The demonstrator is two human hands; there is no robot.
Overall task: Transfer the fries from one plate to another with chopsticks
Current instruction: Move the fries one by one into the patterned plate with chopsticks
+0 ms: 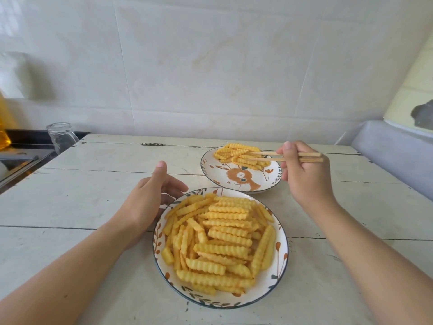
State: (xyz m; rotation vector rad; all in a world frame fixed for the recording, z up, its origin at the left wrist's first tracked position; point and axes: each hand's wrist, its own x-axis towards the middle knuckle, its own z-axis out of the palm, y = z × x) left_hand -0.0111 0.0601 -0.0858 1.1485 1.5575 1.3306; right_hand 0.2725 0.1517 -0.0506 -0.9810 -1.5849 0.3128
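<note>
Chopsticks (284, 156) tips lost among far fries (239, 156); left fingers (172, 187) partly behind near plate (280, 252) rim.

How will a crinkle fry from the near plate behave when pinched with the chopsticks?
Probably stiff: the fries lie straight across one another on the near plate without sagging. The ridges should help the chopsticks bite, though a glossy surface may slip. Likely light.

Upturned glass (61, 137) at table's (93, 174) far-left corner, tiled wall (210, 66) behind.
</note>
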